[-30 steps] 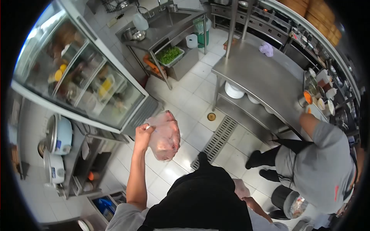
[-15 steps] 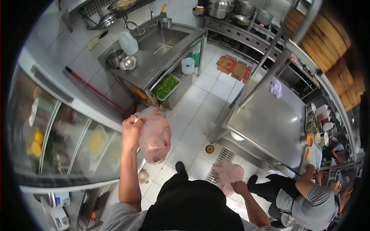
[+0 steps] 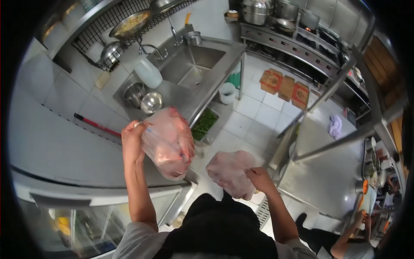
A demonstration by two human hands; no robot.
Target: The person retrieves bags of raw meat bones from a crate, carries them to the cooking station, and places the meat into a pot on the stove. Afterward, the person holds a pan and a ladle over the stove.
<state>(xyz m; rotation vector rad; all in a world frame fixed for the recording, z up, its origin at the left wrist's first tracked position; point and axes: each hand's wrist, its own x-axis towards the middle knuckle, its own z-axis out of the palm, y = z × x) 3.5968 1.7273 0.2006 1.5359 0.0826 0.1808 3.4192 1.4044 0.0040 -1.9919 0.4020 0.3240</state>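
Note:
My left hand (image 3: 133, 137) is closed on the gathered top of a clear plastic bag of raw meat (image 3: 170, 140), which hangs to its right before the sink counter. In my right hand (image 3: 259, 178) I pinch a second bag of pinkish raw meat (image 3: 230, 170), cloudier and held out over the floor. Both bags are off any surface. What cut of meat they hold I cannot make out through the plastic.
Ahead is a steel sink (image 3: 194, 64) with a plastic jug (image 3: 148, 72) and metal bowls beside it. A steel table (image 3: 327, 159) stands on the right, where a co-worker (image 3: 351, 241) works. Flattened cardboard (image 3: 284, 88) lies on the floor. A glass-fronted fridge (image 3: 99, 224) is at lower left.
My view has turned and come nearer the sink. The right bag has risen toward the left one. The fridge door with its shelves has shifted lower in view. Both hands keep their hold.

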